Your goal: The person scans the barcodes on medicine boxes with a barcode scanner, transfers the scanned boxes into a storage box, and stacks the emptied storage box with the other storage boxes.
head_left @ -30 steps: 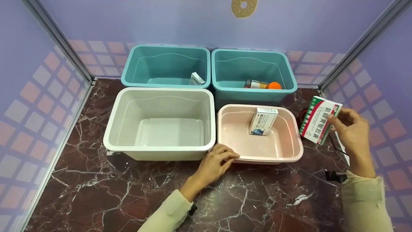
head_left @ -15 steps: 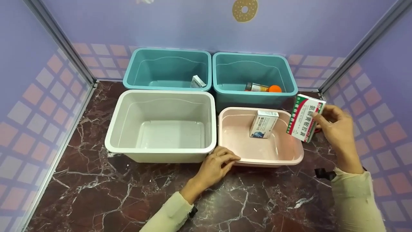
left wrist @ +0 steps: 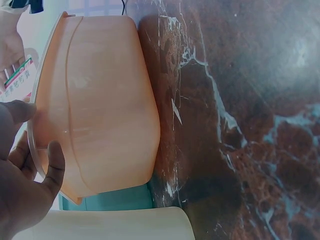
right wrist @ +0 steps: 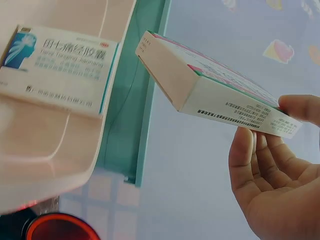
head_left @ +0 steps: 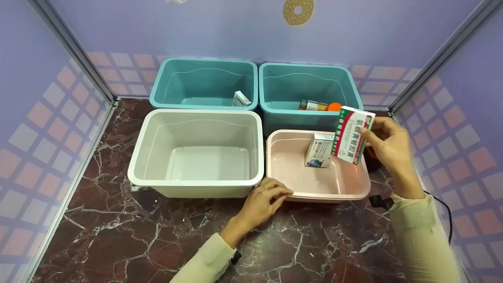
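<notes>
My right hand (head_left: 391,147) pinches a white, green and red medicine box (head_left: 353,135) by one end, thumb on the front and fingers behind. The box is tilted and hangs over the right side of the pink bin (head_left: 298,179). Inside that bin, a white and blue medicine box (right wrist: 62,70) leans near the back wall. My left hand (head_left: 267,198) holds the pink bin's front-left rim; in the left wrist view its thumb and fingers (left wrist: 56,162) close around the rim. Beside this hand stands a white bin (head_left: 196,189).
Two teal bins stand at the back. The left one (head_left: 204,61) contains a small white box (head_left: 240,99); the right one (head_left: 306,118) has a dark-capped bottle (head_left: 313,105) and an orange lid (head_left: 334,107). A dark round object with a red rim (right wrist: 62,227) sits right of the pink bin.
My right hand has carried the medicine box leftward, from beside the pink bin to over its right side. The left hand has stayed on the rim.
</notes>
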`<state>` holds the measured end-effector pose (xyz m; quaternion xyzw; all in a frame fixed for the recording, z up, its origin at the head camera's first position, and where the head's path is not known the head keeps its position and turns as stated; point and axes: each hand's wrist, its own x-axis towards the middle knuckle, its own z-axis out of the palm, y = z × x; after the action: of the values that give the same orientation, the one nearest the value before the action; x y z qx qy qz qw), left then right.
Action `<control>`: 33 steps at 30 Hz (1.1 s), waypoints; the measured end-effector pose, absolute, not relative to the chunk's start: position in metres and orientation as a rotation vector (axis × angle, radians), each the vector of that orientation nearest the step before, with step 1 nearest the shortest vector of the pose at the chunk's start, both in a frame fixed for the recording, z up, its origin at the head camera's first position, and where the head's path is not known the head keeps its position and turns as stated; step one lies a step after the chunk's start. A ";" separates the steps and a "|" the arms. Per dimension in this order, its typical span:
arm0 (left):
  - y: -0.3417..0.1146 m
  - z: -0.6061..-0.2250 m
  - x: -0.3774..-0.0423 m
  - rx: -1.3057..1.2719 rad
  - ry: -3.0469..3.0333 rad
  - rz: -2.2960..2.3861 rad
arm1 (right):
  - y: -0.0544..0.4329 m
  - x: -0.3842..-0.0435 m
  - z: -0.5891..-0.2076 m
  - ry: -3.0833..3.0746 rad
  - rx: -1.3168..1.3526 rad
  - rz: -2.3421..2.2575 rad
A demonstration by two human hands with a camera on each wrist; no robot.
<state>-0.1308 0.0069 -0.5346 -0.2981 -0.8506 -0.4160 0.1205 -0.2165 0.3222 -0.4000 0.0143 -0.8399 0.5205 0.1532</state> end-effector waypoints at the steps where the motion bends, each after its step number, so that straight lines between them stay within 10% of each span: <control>1: 0.007 -0.535 -0.131 -0.872 -2.481 -1.216 | 0.319 -0.218 -0.400 -2.400 0.054 1.509; 33: 0.007 -0.536 -0.132 -0.873 -2.503 -1.187 | 0.244 -0.232 -0.368 -2.510 0.214 1.495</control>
<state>-0.1317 0.0073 -0.5358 -0.2984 -0.8557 -0.4059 0.1184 -0.2322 0.2438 -0.3679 0.0727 -0.8521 0.5075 0.1057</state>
